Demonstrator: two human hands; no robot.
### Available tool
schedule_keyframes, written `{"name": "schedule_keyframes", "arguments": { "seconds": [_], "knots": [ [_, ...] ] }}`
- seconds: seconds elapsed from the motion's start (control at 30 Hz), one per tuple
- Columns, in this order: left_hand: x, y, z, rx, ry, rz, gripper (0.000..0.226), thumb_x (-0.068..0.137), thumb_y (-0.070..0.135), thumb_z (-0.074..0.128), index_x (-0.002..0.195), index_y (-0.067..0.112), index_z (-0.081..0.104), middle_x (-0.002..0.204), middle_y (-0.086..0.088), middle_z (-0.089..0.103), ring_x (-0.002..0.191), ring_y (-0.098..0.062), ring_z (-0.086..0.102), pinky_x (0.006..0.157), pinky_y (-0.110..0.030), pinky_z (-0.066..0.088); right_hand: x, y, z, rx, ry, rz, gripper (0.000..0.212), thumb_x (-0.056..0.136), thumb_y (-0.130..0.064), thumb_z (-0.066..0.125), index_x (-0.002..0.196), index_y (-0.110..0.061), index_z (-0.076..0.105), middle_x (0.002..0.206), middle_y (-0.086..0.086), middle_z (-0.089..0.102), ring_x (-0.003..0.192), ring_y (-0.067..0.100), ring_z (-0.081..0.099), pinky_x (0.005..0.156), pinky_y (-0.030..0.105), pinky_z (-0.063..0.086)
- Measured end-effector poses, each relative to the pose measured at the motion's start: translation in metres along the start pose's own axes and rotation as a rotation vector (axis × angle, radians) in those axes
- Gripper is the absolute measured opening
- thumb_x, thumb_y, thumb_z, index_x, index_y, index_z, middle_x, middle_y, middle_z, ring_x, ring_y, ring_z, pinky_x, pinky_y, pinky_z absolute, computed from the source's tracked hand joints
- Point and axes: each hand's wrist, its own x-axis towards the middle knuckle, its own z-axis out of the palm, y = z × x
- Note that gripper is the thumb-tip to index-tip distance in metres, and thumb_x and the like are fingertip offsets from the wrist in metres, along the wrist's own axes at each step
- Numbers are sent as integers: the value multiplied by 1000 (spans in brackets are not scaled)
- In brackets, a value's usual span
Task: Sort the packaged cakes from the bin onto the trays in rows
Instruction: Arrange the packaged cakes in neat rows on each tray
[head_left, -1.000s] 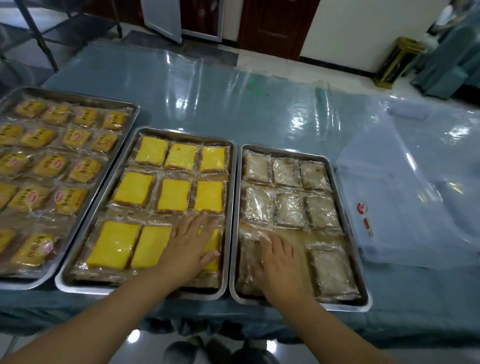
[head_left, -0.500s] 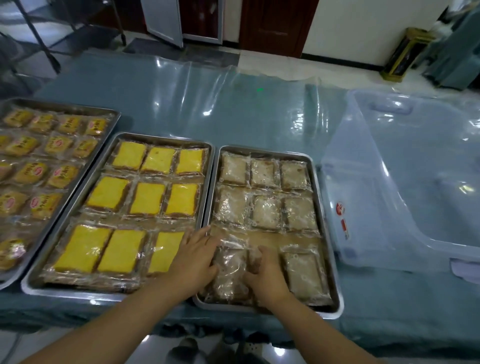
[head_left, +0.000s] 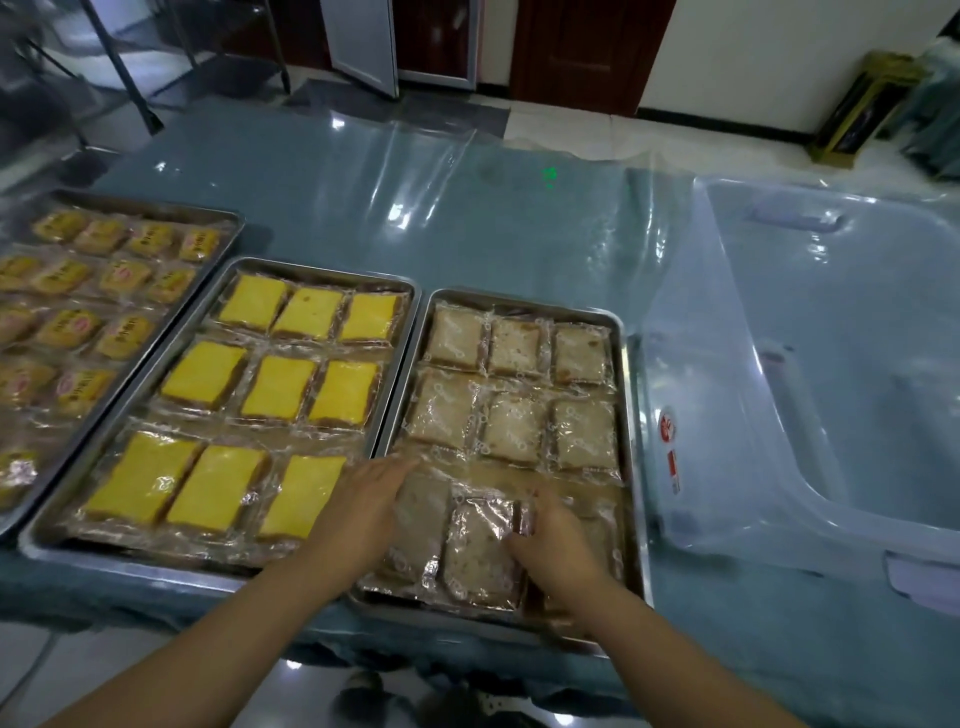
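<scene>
The brown square cake in a clear crinkled wrapper (head_left: 480, 553) lies in the middle of the near row of the right-hand steel tray (head_left: 629, 415). The right hand (head_left: 558, 543) grips its right edge, with the thumb on top of the wrapper and the fingers curled over its far right corner, pinching the pack; whether it is lifted off the tray I cannot tell. The left hand (head_left: 363, 499) lies just to the left, fingers straight and pressed together and pointing far-right, resting on the wrapper of the near-left brown cake (head_left: 421, 519) where this tray meets the next. A third brown pack (head_left: 602, 530) is mostly hidden by the right hand. Beyond, two rows of three brown cakes (head_left: 511, 434) fill the far part of the tray. Just beside it on the left, the middle steel tray (head_left: 322, 271) holds nine yellow rectangular cakes (head_left: 280, 387) in three rows of three. Further left, a third steel tray (head_left: 156, 207), cut off by the frame edge, holds smaller golden cakes in red-labelled wrappers (head_left: 78, 325). Just right of the trays stands the clear plastic bin (head_left: 727, 426), a red sticker on its near-left wall. All rest on a teal table under a glossy clear plastic sheet (head_left: 337, 182)
</scene>
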Motion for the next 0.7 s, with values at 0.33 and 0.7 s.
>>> {"name": "schedule_keyframes", "arguments": {
  "seconds": [0.33,0.7],
  "knots": [
    [-1,1,9,355,-249,167,90,72,67,56,146,39,15,155,14,11,136,-5,-20,103,-38,-30,5,4,-11,-171,49,30,54,84,-8,63,127,-25,35,75,-8,56,65,5,55,48,20,41],
    [1,7,20,426,-282,211,86,77,71,39,147,38,0,150,10,-17,132,-12,-38,98,-35,-37,6,10,-28,-345,95,-210,52,93,-14,50,140,-26,33,70,-5,59,59,6,57,48,16,41]
  ]
}}
